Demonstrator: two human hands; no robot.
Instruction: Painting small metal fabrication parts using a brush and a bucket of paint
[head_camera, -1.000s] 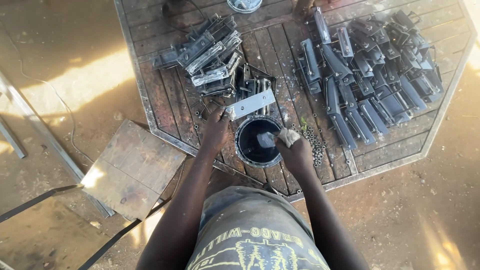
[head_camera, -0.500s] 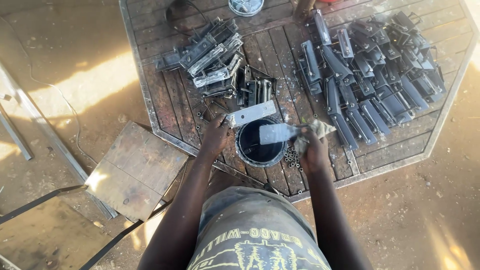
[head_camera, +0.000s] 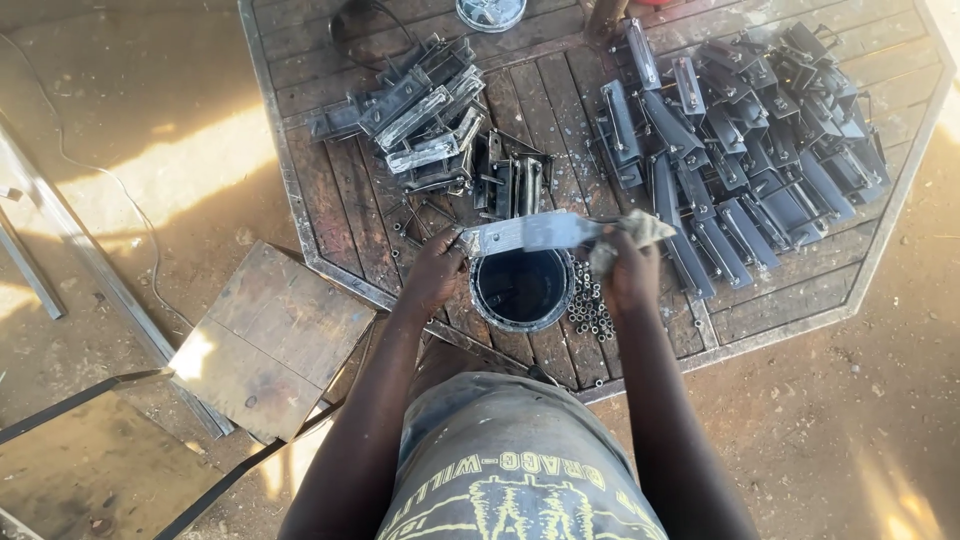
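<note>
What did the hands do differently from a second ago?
The right hand lifted its brush out of the black can onto the metal piece, which the left hand now holds level over the can. The piles of metal parts stayed put.

Sandy dirt floor (head_camera: 150, 130) with sunlight patches, octagonal wooden table (head_camera: 800, 300) with metal rim, small wooden stool (head_camera: 270, 345), thin cable (head_camera: 120, 190) on ground

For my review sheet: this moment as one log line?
left hand: holds metal bracket end | right hand: rag on bracket | below: black paint can | wooden table
</note>
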